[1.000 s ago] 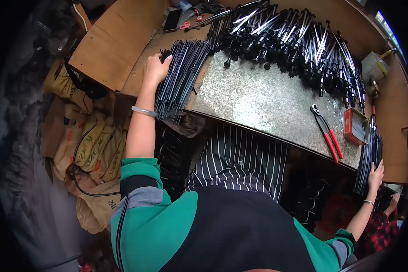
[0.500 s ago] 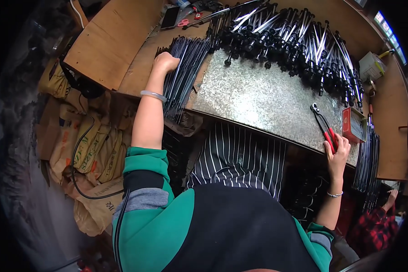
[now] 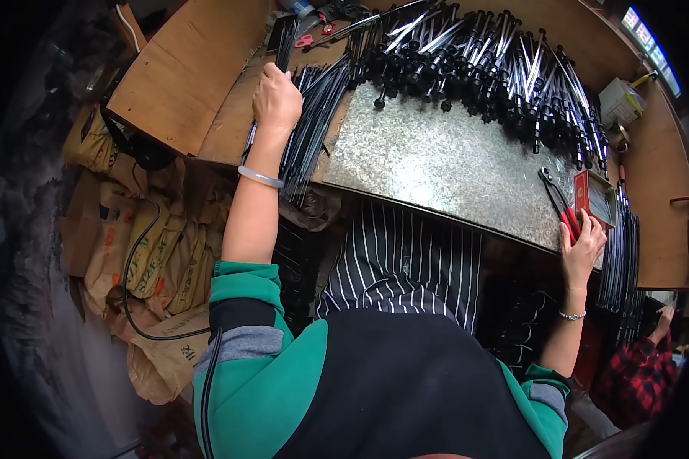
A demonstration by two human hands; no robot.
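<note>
Left hand (image 3: 276, 98): closed in a fist about a slim bundle of thin dark strips (image 3: 285, 44), whose upper ends project beyond the knuckles. A larger row of dark strips (image 3: 314, 115) lies just to the right of this hand, overhanging the near edge of the desk (image 3: 236, 116). Pink-handled scissors (image 3: 304, 40) lie beyond it, near the tips of the held bundle.

Right hand (image 3: 584, 243): thumb and fingers pinching the red handles of a pair of pliers (image 3: 569, 217), the tool's dark head pointing away from the hand. Just beyond the fingers stands a red tin (image 3: 594, 197); immediately right of the hand hangs a second stack of dark strips (image 3: 624, 256).

Between the hands: a grey metal sheet (image 3: 436, 164). Along its far side, beyond both hands, a dense heap of bright rods with black fittings (image 3: 475, 69). Right of the right hand, well apart: a co-worker's plaid sleeve (image 3: 634, 379).
</note>
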